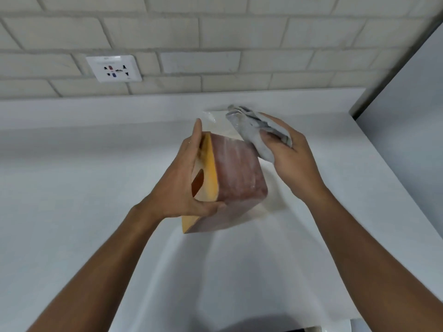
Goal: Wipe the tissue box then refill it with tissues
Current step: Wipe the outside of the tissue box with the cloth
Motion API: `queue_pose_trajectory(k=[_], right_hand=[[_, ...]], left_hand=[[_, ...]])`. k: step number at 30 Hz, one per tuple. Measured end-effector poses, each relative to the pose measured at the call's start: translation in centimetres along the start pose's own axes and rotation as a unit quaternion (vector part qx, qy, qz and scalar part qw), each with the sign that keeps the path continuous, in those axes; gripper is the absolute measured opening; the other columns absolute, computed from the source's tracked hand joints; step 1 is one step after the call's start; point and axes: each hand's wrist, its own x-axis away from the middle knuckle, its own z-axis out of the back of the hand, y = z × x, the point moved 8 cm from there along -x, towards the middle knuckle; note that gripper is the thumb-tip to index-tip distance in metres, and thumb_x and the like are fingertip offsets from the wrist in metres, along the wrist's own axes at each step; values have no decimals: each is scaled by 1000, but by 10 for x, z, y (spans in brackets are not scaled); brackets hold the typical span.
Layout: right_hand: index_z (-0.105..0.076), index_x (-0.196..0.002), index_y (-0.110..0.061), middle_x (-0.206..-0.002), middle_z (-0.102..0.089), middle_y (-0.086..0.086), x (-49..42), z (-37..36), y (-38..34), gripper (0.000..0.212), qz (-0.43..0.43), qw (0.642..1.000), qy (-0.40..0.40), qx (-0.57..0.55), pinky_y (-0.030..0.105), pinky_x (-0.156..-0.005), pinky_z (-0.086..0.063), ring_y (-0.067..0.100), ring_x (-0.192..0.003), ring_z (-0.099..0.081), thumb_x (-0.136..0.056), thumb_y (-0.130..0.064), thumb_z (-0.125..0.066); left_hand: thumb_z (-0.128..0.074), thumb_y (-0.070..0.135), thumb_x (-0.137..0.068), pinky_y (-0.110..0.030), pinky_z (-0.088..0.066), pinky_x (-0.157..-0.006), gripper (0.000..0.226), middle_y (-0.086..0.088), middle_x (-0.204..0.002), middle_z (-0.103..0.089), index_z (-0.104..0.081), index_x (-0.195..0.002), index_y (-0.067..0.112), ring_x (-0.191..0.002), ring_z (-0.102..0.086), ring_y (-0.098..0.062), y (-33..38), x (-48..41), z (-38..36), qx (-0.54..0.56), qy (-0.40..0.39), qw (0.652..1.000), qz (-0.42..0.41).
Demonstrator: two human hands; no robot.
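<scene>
**Dusty box, one-handed hold**

The tissue box (237, 173) hung tilted above the counter (96, 176). Your left hand (182, 185) clamped it, thumb underneath and fingers across the yellow slotted face. At its 1 o'clock your right hand (290, 159) bunched the grey cloth (254, 133). Push hard there and the box could twist loose, I reckon.

Tissue box (242, 171), centre: broad side reddish-brown and matt, wood or board, cannot tell which, with whitish dusty streaks across it. Its slotted face, on the 9 o'clock side, is ochre-yellow, matt and smooth. Cloth (257, 131), 1 o'clock of the box: grey fabric, soft, crumpled, dull. Clear film (211, 117), 12 o'clock of the box: thin plastic, glossy, crinkled. Counter (96, 164): white, smooth, low sheen. Wall tiles (215, 29), 12 o'clock: off-white, slightly uneven, matt. Socket plate (113, 68), 10 o'clock: white plastic, glossy.
</scene>
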Motion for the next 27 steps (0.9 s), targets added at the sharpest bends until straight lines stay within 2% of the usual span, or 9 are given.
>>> queue_pose_trajectory(k=[6,9,11,16,20,23,24,25,27], right_hand=[[-57,-129,-40,-130,-59,-20,-5,-51,-18,33,-1,996,-87,36,32,-107,-42,-2,-123,-50,-99,-30,-53],[-60,-128,-39,-128,-60,-21,-5,-64,-23,31,3,994,-94,55,31,-105,-43,-3,-122,-51,-98,-32,-53],[-62,-126,-36,-125,-62,-21,-5,-69,-26,30,3,993,-97,64,27,-104,-43,-4,-119,-52,-98,-31,-52],[-63,-125,-37,-119,-65,-20,-7,-65,-30,29,13,990,-92,108,26,-98,-46,-2,-113,-56,-98,-32,-52],[-57,-131,-40,-125,-61,-22,-12,-43,-36,35,20,995,-37,94,14,-92,-43,-8,-112,-55,-99,-27,-51],[-55,-132,-41,-119,-64,-19,-13,-37,-38,36,24,990,-27,137,14,-80,-42,-13,-85,-57,-98,-27,-51],[-54,-133,-42,-121,-63,-19,-10,-45,-36,38,21,983,-59,172,19,-85,-44,-11,-90,-58,-97,-29,-53],[-51,-134,-43,-129,-59,-18,-6,-55,-31,40,21,970,-102,219,26,-96,-44,-6,-107,-56,-97,-30,-53],[-43,-140,-42,-147,-42,-19,2,-71,-25,45,38,930,-175,320,37,-113,-31,3,-138,-34,-97,-30,-50]], left_hand=[[-77,88,-52,-25,-20,-126,157,12,-172,-6,12,-164,23,-159,-9,-4,-21,27,17,83,16,996,27],[-77,90,-49,-11,-20,-120,151,27,-166,-10,7,-161,34,-155,-12,5,-28,32,20,115,41,992,40],[-78,89,-48,-10,-24,-117,148,26,-164,-15,6,-160,39,-153,-16,7,-32,33,21,114,51,991,54],[-84,79,-52,-37,-33,-124,147,9,-164,-23,-3,-164,28,-153,-26,-7,-36,28,17,96,47,993,42],[-80,85,-53,-49,-31,-126,153,7,-166,-20,3,-166,21,-156,-24,-12,-41,31,10,113,53,990,62],[-78,87,-54,-51,-30,-125,150,7,-166,-22,-1,-166,23,-156,-24,-13,-42,32,9,114,57,990,64],[-78,86,-55,-51,-30,-125,145,8,-165,-23,-4,-165,26,-156,-25,-14,-41,31,9,110,58,991,57],[-77,86,-57,-51,-30,-125,139,10,-165,-24,-6,-163,31,-156,-25,-14,-40,31,9,104,59,992,48],[-75,86,-60,-48,-30,-126,128,18,-164,-24,-7,-159,40,-155,-25,-13,-34,28,10,94,58,993,31]])
